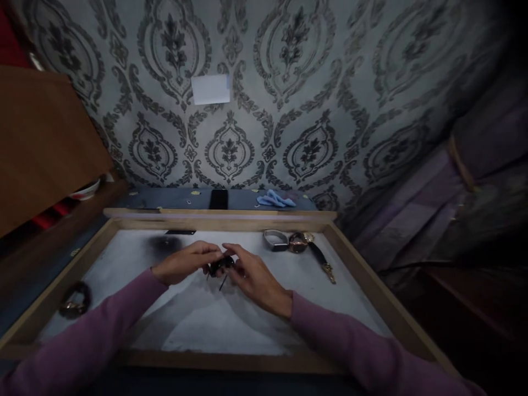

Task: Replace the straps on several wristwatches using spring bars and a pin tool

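Note:
A pair of dark sunglasses is held between my two hands over the middle of a shallow wooden tray with a pale lining. Thin arms stick out below its shiny black front. My left hand pinches its left side, fingers bent. On the other side, my right hand curls its fingers and thumb around the right part. The fingertips hide some of the frame.
Wristwatches lie at the tray's back right: a silver one, a brown one and a black-strapped one. A dark watch is at left. The wooden rim surrounds them. Behind it are a black phone and blue cloth.

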The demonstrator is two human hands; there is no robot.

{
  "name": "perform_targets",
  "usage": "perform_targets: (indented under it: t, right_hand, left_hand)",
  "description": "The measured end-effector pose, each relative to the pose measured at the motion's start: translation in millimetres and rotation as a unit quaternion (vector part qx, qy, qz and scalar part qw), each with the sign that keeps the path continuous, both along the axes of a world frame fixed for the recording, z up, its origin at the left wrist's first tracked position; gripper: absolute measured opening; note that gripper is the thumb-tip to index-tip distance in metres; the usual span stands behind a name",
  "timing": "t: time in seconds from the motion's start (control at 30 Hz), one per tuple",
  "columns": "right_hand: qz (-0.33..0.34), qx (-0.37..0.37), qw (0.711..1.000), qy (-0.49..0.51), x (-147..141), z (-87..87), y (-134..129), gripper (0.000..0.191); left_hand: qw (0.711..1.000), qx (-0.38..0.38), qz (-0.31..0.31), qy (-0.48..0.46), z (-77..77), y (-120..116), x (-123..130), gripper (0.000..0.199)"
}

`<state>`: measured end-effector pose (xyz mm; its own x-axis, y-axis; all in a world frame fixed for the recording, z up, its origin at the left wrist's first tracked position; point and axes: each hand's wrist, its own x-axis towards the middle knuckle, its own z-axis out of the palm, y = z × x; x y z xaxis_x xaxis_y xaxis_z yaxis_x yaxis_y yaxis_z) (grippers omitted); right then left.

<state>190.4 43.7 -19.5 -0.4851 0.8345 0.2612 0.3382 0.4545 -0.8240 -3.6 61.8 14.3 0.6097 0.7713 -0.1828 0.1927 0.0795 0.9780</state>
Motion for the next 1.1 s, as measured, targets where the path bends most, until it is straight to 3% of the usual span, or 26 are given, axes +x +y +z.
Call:
perform_targets:
  t: [0.13,0.37,0.53,0.73,0.9,1.1]
  right_hand:
    - [-0.024,-0.158,0.981,0.109,3.0,-4.5,3.5,0.02]
    - [-0.035,-0.246,0.948,0.197,6.4,-6.1,6.0,0.033]
    - [0.016,-0.301,0.922,0.242,12.0,-2.9,4.7,0.033]
    - [0.049,-0.376,0.895,0.234,15.9,-7.4,12.1,0.039]
    - [0.072,-0.423,0.871,0.238,19.6,-15.1,14.9,0.037]
    - [0.049,-0.422,0.875,0.232,17.7,-17.3,11.5,0.039]
  left_hand:
    - [0.996,-0.031,0.048,-0.064,-6.8,-2.1,-6.2,0.036]
    - [0.995,-0.017,0.04,-0.087,-10.3,-6.7,-2.4,0.029]
    - [0.994,0.104,0.019,-0.005,-5.9,-11.7,-0.6,0.021]
    - [0.971,0.216,0.021,0.1,-4.3,-14.4,-1.8,0.02]
    - [0.985,0.154,0.033,0.076,-9.3,-13.3,-1.9,0.017]
    - [0.99,0.123,0.036,0.059,-11.3,-12.2,-1.1,0.013]
